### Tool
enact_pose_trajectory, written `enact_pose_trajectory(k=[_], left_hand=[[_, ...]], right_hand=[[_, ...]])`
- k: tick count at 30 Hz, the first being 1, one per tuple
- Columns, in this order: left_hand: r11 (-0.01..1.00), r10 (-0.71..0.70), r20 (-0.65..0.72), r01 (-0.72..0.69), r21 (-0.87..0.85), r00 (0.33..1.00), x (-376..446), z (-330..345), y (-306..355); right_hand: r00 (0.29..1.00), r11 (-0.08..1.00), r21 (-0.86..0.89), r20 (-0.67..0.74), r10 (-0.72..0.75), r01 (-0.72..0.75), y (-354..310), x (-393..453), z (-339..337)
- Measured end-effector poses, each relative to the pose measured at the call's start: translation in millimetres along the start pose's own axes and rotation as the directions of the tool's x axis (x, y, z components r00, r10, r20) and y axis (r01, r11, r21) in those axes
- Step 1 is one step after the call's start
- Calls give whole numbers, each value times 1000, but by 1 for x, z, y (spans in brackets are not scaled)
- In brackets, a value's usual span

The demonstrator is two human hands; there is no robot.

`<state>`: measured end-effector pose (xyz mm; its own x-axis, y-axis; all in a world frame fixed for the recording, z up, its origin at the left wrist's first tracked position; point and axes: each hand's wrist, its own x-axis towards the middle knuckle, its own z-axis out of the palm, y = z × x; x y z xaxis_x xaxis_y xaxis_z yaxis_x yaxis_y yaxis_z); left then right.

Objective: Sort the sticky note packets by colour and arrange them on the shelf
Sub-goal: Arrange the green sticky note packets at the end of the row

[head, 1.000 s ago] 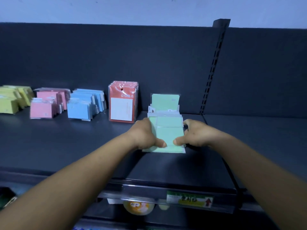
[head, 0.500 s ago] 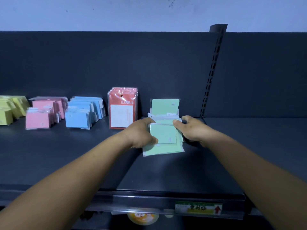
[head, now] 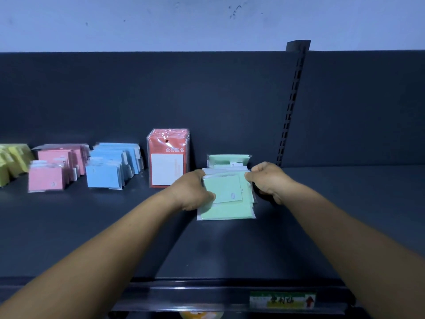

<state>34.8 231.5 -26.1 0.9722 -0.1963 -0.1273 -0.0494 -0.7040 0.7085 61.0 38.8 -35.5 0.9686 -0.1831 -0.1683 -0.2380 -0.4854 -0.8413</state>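
Both hands were on the green packets at centre frame, on the dark shelf. The left hand gripped the stack's left edge, its fingers curled round the top packets. The right hand pinched the right edge near the upper corner, fingers bent in. Between them a few packets were tilted up off the ones lying flat below, and one more green packet stood upright just behind, against the back panel.

To my eye the step in hand was squaring up the green pile, seemingly the last colour to be set in order. Along the left of the frame the other groups already stood in rows: yellow packets at the far left edge, then pink packets, then blue packets, and the red packets upright just left of the hands.

The next move, I judged, called for tapping the held packets level and standing them on edge in front of the upright green one, so that they matched the other rows. The wrappers looked glossy and might slide over one another, so both hands would need an even squeeze. The flat packets underneath would want lifting after that.
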Motion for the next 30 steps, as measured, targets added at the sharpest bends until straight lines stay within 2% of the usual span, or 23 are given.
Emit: enact_pose_trajectory(k=[5, 12, 17, 19, 23, 26, 30], left_hand=[[1000, -7, 23, 8, -30, 1000, 3, 2, 5], [999, -3, 113, 8, -40, 994, 7, 8, 7], [1000, 20, 127, -20, -2, 992, 0, 13, 8], [1000, 9, 104, -10, 3, 994, -2, 12, 8], [996, -34, 103, 26, 82, 994, 0, 6, 8], [983, -41, 145, 13, 185, 989, 2, 2, 13], [959, -25, 196, -32, 282, 980, 3, 0, 22]], right_hand=[[993, 992, 27, -8, -120, 120, -6, 15, 3], [978, 941, -266, 32, -207, 208, -12, 42, 7], [933, 809, -481, 56, -355, 337, -11, 40, -6], [908, 798, -473, 10, -419, 373, -9, 35, -15], [820, 800, -394, -169, -547, 452, -6, 25, -32], [827, 849, -317, -249, -505, 423, -2, 23, -41], [888, 908, -332, -291, -355, 255, 11, 27, -50]])
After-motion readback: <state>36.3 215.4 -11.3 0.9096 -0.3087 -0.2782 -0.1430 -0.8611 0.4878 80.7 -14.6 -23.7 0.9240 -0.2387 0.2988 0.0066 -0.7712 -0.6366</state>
